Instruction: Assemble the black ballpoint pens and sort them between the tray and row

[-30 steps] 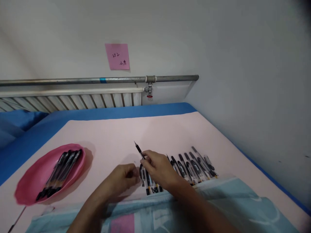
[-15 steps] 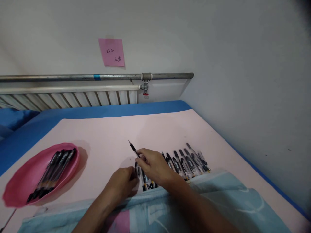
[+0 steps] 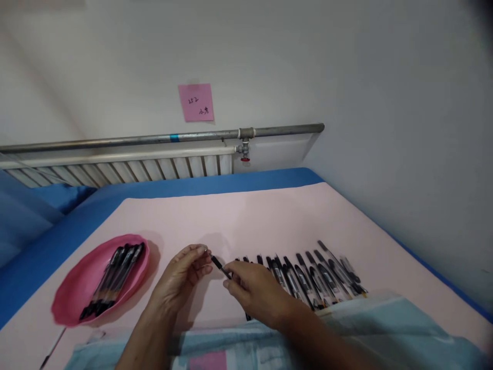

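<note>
An uncapped pen (image 3: 221, 266) with a black grip is held in my right hand (image 3: 260, 293), its tip pointing up and left. My left hand (image 3: 181, 272) has its thumb and forefinger pinched at the pen's tip end; a small shiny spot shows there, too small to name. Its other fingers are loosely curled. To the right of my right hand, pen parts (image 3: 304, 277) lie in a slanting row, with black caps and clear barrels among them. My right hand and forearm cover some of these parts.
A pink scalloped bowl (image 3: 63, 303) at left holds several black pens (image 3: 117, 277). A thin rod with a dark end (image 3: 54, 347) lies below it. Light blue patterned cloth (image 3: 408, 324) runs along the near edge. Wall and radiator (image 3: 162, 167) stand behind the pink tabletop (image 3: 231, 216).
My left hand has left the pen parts and risen to the tip of the pen in my right hand. The view has shifted, so everything sits further right and lower.
</note>
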A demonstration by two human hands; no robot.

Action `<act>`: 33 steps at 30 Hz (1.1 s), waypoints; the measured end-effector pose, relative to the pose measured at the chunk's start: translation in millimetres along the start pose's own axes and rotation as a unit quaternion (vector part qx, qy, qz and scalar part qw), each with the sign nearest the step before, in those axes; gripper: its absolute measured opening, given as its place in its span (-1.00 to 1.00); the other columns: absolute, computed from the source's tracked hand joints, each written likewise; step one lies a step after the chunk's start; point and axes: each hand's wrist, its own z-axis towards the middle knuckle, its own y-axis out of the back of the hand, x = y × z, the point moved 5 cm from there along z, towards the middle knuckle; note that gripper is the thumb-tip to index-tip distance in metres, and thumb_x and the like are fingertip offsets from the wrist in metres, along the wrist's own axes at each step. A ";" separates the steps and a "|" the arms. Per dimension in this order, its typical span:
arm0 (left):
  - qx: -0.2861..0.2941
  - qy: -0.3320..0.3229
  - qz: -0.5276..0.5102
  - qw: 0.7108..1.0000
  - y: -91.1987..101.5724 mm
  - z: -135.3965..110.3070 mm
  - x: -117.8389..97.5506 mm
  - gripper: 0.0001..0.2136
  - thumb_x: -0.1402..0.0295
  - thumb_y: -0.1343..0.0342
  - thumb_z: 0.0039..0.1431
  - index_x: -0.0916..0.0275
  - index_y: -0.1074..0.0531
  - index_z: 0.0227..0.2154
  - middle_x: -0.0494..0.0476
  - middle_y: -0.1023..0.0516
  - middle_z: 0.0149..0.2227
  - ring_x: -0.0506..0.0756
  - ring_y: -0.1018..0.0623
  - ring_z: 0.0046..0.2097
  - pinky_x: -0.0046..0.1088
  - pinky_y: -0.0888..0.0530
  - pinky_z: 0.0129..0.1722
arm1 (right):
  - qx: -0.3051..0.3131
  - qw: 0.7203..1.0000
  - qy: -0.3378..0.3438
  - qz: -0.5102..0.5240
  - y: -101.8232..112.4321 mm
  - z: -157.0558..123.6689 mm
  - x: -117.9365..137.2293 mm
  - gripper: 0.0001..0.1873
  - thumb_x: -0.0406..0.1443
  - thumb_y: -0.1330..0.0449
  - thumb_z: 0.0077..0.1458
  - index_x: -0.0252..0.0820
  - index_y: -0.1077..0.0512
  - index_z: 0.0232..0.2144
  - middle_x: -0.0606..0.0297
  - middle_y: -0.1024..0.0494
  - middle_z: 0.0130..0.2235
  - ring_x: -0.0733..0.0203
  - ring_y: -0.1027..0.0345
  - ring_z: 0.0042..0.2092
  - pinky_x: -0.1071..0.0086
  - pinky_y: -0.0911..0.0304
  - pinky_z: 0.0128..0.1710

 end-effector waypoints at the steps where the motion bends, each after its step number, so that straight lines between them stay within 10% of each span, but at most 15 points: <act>1: 0.005 0.001 -0.015 1.000 -0.6 0.0 0.5 -0.89 0.44 -0.23 -0.14 0.30 -0.43 -0.48 0.06 -0.50 -0.45 -0.03 -0.49 -0.40 -0.51 -0.45 -0.37 | 0.003 1.000 0.001 0.001 -1.0 -0.3 1.0 -0.85 -0.33 -0.04 0.06 -0.18 -0.39 -0.33 0.36 -0.44 -0.44 0.36 -0.21 -0.45 0.51 0.03 -0.46; 33: 0.029 -0.067 0.102 0.992 -9.4 -3.6 5.6 -0.85 0.31 -0.23 -0.14 0.30 -0.49 -0.53 0.03 -0.49 -0.50 -0.08 -0.40 -0.50 -0.54 -0.33 -0.41 | -0.011 0.999 0.024 0.040 -8.9 -1.9 4.4 -0.85 -0.36 0.02 0.09 -0.17 -0.34 -0.41 0.34 -0.44 -0.43 0.32 -0.24 -0.42 0.49 -0.05 -0.44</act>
